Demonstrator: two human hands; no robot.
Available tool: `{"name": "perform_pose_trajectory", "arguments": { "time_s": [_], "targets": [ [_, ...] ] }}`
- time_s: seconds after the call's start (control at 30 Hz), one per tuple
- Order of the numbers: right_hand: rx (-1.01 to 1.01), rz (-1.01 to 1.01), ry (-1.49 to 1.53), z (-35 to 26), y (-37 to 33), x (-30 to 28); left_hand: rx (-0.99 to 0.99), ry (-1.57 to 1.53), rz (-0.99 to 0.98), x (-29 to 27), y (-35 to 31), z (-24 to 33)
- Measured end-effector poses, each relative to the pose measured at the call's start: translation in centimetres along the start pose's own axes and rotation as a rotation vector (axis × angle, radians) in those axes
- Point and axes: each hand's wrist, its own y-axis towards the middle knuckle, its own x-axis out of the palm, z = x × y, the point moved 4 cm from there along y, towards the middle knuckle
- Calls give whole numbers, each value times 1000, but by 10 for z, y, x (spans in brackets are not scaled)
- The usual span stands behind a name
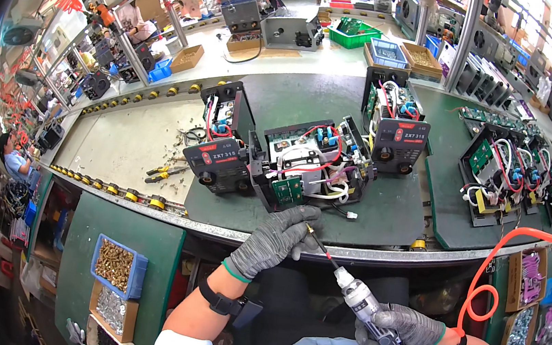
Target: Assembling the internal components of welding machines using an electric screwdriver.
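Observation:
My right hand point(408, 328), in a grey glove, grips a silver pneumatic screwdriver point(366, 304) with an orange coiled air hose. Its thin bit point(321, 245) points up and left. My gloved left hand point(276, 238) pinches the tip of the bit at the table's front edge. Just beyond my left hand lies an opened black electrical unit point(308, 163) on its side, showing a circuit board, red and white wires and a green board. Two more black units stand beside it, one point(221, 139) at the left and one point(394, 123) at the right.
A dark green mat point(381, 216) covers the bench. Yellow-handled pliers point(164, 172) lie at the left. Bins of screws point(116, 265) hang below the table at the left and at the right point(518, 340). More open units point(496, 175) stand at the right. A person point(12, 157) works far left.

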Motion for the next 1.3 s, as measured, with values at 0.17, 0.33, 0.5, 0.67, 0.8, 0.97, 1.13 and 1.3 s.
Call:
{"name": "perform_pose_trajectory", "arguments": {
  "time_s": [0.17,0.33,0.5,0.67,0.8,0.97,1.13,1.3],
  "targets": [
    [46,-54,111,1,1,2,6,111,-27,3,-5,12],
    [-48,-21,16,4,2,11,268,344,144,17,-7,25],
    [-334,154,-223,9,25,20,416,430,210,27,-8,38],
    [-413,198,-152,9,56,13,462,282,356,15,-30,46],
    [-417,203,-177,-1,69,7,269,-6,398,-17,-53,28],
    [-449,238,-195,-7,77,9,234,119,544,-54,-46,5],
    [-477,236,-178,-7,79,22,266,811,660,-66,-7,12],
    [-466,152,139,4,80,42,9,923,600,-66,15,18]
  ]
}}
